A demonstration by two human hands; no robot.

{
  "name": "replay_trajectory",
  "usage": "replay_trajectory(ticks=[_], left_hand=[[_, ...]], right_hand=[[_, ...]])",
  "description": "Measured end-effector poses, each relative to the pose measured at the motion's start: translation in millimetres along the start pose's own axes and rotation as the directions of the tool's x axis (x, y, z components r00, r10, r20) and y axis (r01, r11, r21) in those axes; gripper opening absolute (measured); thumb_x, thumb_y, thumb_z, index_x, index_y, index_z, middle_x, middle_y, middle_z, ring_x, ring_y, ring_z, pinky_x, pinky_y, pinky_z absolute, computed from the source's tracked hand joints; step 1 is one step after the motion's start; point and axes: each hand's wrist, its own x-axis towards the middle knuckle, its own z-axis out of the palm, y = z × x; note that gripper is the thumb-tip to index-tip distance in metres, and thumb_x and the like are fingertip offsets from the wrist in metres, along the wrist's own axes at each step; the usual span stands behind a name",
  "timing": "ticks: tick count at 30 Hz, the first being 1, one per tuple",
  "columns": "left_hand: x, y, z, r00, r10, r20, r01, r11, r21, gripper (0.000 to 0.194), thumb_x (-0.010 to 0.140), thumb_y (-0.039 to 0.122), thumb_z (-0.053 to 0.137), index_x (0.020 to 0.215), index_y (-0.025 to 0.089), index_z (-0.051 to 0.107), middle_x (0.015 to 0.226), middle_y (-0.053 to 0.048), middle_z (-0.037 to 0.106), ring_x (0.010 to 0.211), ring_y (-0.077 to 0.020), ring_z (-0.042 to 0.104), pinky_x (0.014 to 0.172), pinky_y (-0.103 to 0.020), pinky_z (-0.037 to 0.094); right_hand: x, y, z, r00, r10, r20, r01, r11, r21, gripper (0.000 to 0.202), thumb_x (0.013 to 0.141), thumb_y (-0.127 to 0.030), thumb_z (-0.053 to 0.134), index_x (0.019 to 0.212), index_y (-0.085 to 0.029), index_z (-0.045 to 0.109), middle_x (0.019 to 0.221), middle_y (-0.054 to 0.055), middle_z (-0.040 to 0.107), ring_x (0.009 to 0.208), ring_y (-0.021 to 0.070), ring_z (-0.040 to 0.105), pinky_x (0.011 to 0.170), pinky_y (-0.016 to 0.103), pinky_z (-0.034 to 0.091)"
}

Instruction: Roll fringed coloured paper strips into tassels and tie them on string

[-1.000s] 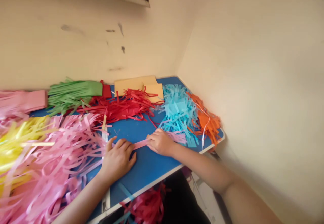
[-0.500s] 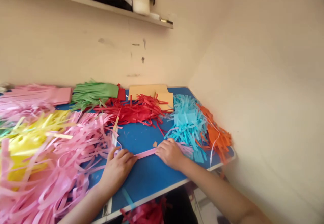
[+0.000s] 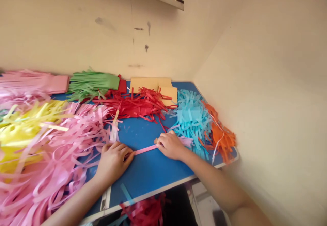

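Bordered at left by yellow fringe [image 3: 19,134], then pink fringe [image 3: 63,151], on the blue counter [image 3: 145,175]. Pinching a narrow pink strip [image 3: 145,149] with the left hand [image 3: 113,159]. Holding it straight between both hands, set apart, on or just above the counter. Gripping it further along with the right hand [image 3: 170,145], near light-blue fringe [image 3: 190,117], then orange fringe [image 3: 222,137].

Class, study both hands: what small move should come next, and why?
Probably a slight twist of the pink strip by the right hand, the left hand steadying it: the strip runs straight between them over the blue tabletop.
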Motion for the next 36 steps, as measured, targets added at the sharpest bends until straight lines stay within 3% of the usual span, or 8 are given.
replay_trajectory(ticks=[4,8,11,15,20,24,30,36], left_hand=[[6.8,1.1,-3.1,0.998,-0.004,0.061,0.002,0.999,0.034,0.026,0.088,0.035,0.056,0.066,0.023,0.063,0.067,0.0,0.067,0.075,-0.0222,0.06,0.081,-0.043,0.033],[8.1,5.1,-7.0,0.998,0.048,0.035,-0.05,0.998,0.047,0.014,0.089,0.028,0.056,0.085,0.028,0.069,0.081,-0.001,0.069,0.084,-0.0231,0.059,0.087,-0.044,0.033],[6.5,8.0,-7.2,0.984,0.176,-0.002,-0.175,0.981,0.086,0.029,0.089,0.017,0.055,0.1,0.039,0.07,0.09,0.0,0.07,0.091,-0.0239,0.057,0.092,-0.046,0.031],[6.0,6.8,-6.8,0.974,0.225,-0.02,-0.222,0.97,0.098,0.035,0.089,0.014,0.054,0.103,0.042,0.071,0.089,0.001,0.07,0.093,-0.0242,0.056,0.094,-0.047,0.03],[6.1,0.5,-3.9,0.974,0.224,-0.038,-0.222,0.973,0.06,0.04,0.09,0.014,0.052,0.107,0.046,0.07,0.09,0.003,0.07,0.096,-0.0235,0.055,0.1,-0.049,0.027],[5.8,-4.0,0.3,0.975,0.209,-0.07,-0.209,0.978,0.016,0.041,0.089,0.014,0.053,0.105,0.048,0.07,0.09,0.003,0.069,0.093,-0.022,0.055,0.098,-0.048,0.028],[9.4,12.1,-8.7,0.975,0.207,-0.079,-0.201,0.977,0.068,0.022,0.088,0.023,0.056,0.095,0.035,0.073,0.094,-0.001,0.07,0.1,-0.0246,0.056,0.102,-0.05,0.029],[8.1,25.0,0.9,0.948,0.265,-0.177,-0.239,0.958,0.158,0.022,0.093,0.02,0.051,0.08,0.023,0.068,0.08,0.0,0.07,0.096,-0.0218,0.061,0.106,-0.05,0.028]], right_hand=[[8.4,5.6,1.1,1.0,0.022,0.017,-0.022,1.0,0.021,0.015,0.085,-0.018,0.065,0.07,-0.02,0.067,0.08,-0.002,0.069,0.072,0.0127,0.059,0.073,0.03,0.03],[8.3,1.5,-4.1,0.996,0.08,-0.03,-0.08,0.997,-0.016,0.015,0.083,-0.028,0.071,0.071,-0.018,0.066,0.079,0.0,0.069,0.075,0.0157,0.059,0.073,0.032,0.029],[-0.1,-6.4,-5.9,0.989,-0.075,-0.124,0.067,0.995,-0.075,0.012,0.088,-0.034,0.069,0.088,-0.022,0.069,0.094,0.002,0.071,0.092,0.0202,0.058,0.084,0.038,0.028],[-8.1,0.0,0.9,0.915,-0.361,-0.179,0.33,0.927,-0.178,0.011,0.094,-0.031,0.062,0.097,-0.022,0.068,0.099,0.002,0.072,0.092,0.0179,0.057,0.089,0.041,0.024],[-10.2,20.8,0.6,0.894,-0.371,-0.249,0.309,0.916,-0.254,0.023,0.1,-0.021,0.051,0.085,-0.021,0.068,0.084,-0.001,0.072,0.078,0.0133,0.055,0.081,0.037,0.025],[-13.5,8.7,-2.6,0.897,-0.324,-0.301,0.244,0.93,-0.275,0.014,0.097,-0.021,0.055,0.092,-0.022,0.068,0.096,0.001,0.072,0.095,0.0178,0.054,0.088,0.04,0.024],[-0.8,-12.5,16.4,0.848,-0.453,-0.275,0.35,0.868,-0.352,0.019,0.099,-0.016,0.05,0.089,-0.019,0.066,0.089,0.002,0.071,0.092,0.0174,0.053,0.084,0.039,0.027],[-0.1,-13.4,21.5,0.899,-0.319,-0.299,0.255,0.938,-0.235,0.016,0.097,-0.024,0.055,0.086,-0.017,0.065,0.087,0.003,0.07,0.087,0.0175,0.054,0.082,0.038,0.026]])
